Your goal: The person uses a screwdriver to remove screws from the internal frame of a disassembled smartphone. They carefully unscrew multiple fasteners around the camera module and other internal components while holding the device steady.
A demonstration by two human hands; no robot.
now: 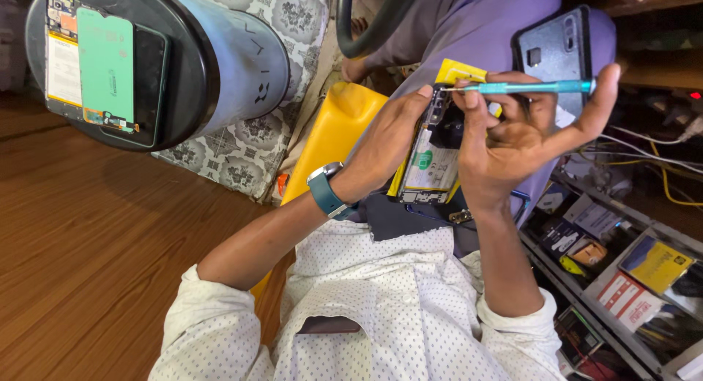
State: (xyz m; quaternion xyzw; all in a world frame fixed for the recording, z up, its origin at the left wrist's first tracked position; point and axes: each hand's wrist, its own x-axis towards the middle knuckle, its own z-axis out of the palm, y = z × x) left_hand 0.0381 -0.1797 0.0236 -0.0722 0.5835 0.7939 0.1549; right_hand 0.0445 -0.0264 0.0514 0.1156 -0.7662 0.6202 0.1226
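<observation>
Wooden floor [88,227] below; left grip [388,143] clasps opened phone [432,161], right grip [512,125] pinches screwdriver [534,87] above it.

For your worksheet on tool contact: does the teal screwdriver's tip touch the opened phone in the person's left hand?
Touching: the head view shows the screwdriver tip meeting the opened phone at its top edge.

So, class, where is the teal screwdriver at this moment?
In the head view, upper right: the teal screwdriver lies level in the right hand, tip at the opened phone held by the left hand.
</observation>
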